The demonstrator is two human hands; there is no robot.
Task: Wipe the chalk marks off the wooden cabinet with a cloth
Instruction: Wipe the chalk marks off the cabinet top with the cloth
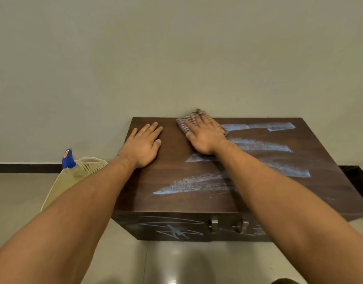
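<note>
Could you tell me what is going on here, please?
A person is wiping chalk off a dark wooden cabinet. The right hand presses a cloth flat on the far part of the top, while the left hand rests open on the top beside it. Several broad chalk marks remain on the top, and thin scribbles on the front. A spray bottle sits in a basket on the floor to the left.

Two bare forearms, sleeveless, no jewellery

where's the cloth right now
In the head view, the cloth lies under the right hand at the cabinet's far edge by the wall, just left of the chalk marks.
</note>
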